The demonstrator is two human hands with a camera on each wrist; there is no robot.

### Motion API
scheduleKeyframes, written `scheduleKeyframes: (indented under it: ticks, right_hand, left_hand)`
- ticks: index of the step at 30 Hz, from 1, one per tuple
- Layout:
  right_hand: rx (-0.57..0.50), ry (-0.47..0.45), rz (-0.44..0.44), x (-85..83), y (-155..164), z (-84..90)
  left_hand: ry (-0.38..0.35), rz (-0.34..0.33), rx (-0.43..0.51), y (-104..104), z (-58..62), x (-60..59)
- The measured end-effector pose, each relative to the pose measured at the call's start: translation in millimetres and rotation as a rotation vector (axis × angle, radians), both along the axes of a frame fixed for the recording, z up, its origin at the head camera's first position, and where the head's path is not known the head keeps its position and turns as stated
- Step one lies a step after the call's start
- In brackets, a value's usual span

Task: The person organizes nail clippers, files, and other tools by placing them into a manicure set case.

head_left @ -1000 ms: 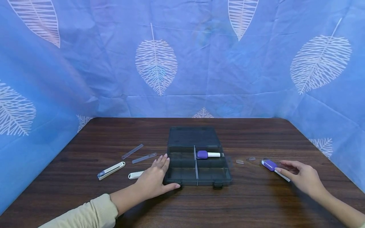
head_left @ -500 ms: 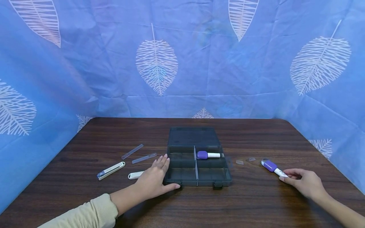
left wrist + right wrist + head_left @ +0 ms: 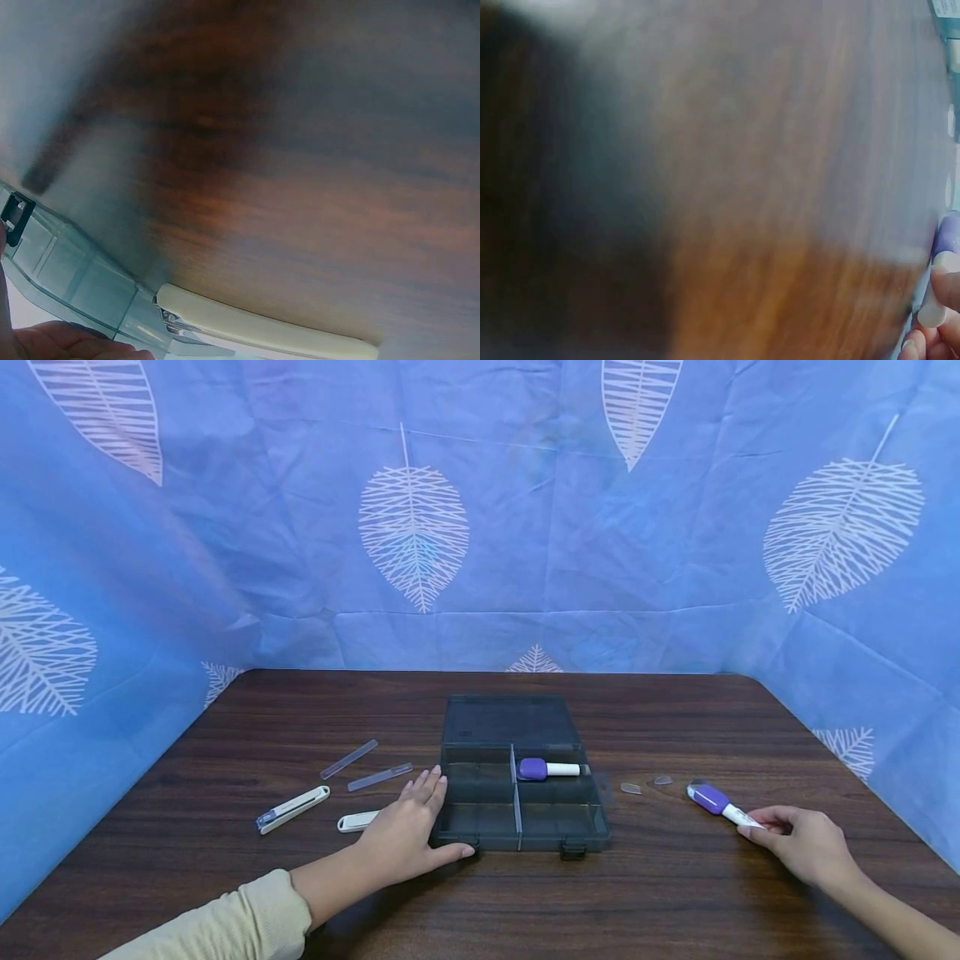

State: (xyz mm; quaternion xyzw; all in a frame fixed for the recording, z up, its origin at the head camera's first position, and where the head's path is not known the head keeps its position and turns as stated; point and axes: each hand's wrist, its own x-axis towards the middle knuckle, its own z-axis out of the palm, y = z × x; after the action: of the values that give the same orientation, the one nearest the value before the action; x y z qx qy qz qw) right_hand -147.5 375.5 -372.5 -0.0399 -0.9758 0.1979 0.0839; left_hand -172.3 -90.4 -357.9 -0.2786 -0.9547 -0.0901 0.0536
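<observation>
My right hand pinches the white cap of a purple nail polish bottle between thumb and fingers. The bottle lies slanted low over the table on the right, and its purple end points away from me. My left hand rests against the left side of a dark see-through divided box, fingers extended and thumb at its front edge. The box's lid is folded back. Inside the back right compartment lies a second purple nail polish bottle with a white cap. A white nail clipper is partly hidden beneath my left hand.
Left of the box lie another white nail clipper and two clear narrow strips, a farther strip and a nearer strip. Two small clear pieces, one left and one right, sit between the box and my right hand.
My right hand has slid back along the bottle to the end of its cap and closed its fingers there. The left hand and the box have stayed in place.
</observation>
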Motion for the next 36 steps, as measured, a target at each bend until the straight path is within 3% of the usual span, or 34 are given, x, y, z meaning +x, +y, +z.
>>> scheduleKeyframes:
  ticks: [10,18,29,36]
  right_hand:
    - [0.025,0.01,-0.001,-0.8,-3,4.6]
    - [0.026,0.135,0.027,1.9,-18,6.0]
    - [-0.029,0.184,0.066,-2.1,-33,10.8]
    - [-0.058,0.266,0.11,-8.0,-46,13.7]
  left_hand:
    - [-0.006,-0.002,-0.001,0,1.7,0.6]
    - [0.002,0.003,-0.002,0,1.5,0.2]
    - [0.005,-0.002,0.004,0,-0.1,0.6]
    - [0.011,0.003,0.005,0,-0.5,0.0]
